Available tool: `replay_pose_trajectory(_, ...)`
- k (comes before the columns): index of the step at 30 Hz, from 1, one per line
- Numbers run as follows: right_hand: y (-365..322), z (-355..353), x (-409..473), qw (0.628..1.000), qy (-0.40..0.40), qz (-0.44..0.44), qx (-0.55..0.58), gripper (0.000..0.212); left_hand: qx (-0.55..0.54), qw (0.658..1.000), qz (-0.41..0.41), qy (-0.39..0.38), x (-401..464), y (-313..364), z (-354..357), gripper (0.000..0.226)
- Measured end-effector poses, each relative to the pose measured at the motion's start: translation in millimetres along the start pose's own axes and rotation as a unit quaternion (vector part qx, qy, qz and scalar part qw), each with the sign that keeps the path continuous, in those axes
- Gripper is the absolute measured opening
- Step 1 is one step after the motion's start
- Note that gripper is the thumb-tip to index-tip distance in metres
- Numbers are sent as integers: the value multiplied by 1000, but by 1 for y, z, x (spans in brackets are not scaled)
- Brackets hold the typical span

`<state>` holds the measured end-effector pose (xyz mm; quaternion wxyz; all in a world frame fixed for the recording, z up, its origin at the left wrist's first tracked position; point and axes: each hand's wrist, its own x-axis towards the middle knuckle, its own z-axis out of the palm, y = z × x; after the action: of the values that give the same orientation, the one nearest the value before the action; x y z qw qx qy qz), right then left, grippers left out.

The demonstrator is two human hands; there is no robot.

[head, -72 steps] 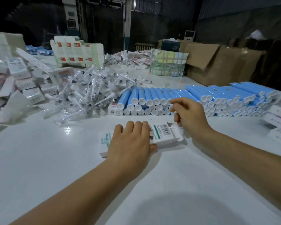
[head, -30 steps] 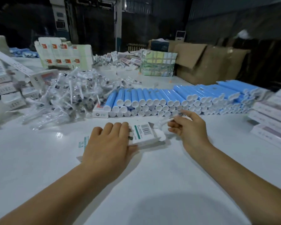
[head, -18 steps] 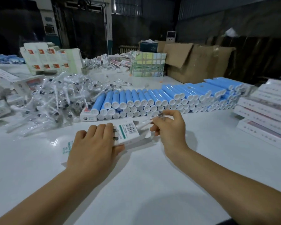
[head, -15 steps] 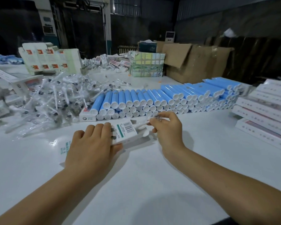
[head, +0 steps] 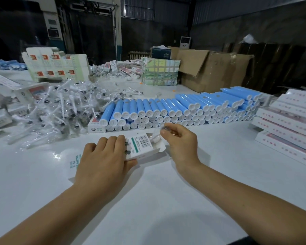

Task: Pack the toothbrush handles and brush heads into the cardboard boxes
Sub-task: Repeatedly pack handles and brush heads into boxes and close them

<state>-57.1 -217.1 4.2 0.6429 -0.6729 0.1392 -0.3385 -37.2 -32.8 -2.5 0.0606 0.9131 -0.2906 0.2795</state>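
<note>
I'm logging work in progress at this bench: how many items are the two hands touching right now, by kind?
Cardboard box, under the left hand: 1
Wrapped brush head, pinched by the right hand: 1
Total: 2

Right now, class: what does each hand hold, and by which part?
The right hand pinches a bagged brush head by its outer end at the box's open end. The left hand presses on the box at mid-length.
</note>
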Motion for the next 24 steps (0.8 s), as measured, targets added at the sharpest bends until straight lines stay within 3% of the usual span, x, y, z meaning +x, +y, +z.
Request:
replay_pose_trajectory(4, 0, -1, 1, 998, 15, 55, 4, 14, -16, 1000, -4, 1, 1, 3, -2, 52)
replay_pose_trajectory(13, -4, 4, -12, 987, -54, -103, -114, 13, -23, 1000, -17, -2, 1, 0, -4, 60)
replay_pose_trajectory(17, -7, 2, -14, 975, -79, -164, -131, 31, -17, 1000, -13, 2, 0, 0, -5, 58)
replay_pose_trajectory(20, -8, 1, -15, 975, -114, -143, -125, 41, -12, 1000, -7, 5, -1, -1, -4, 53)
replay_pose_trajectory(24, -10, 0, -19, 971, -223, -58, -65, 38, -5, 1000, -12, 1, 0, -1, -3, 47)
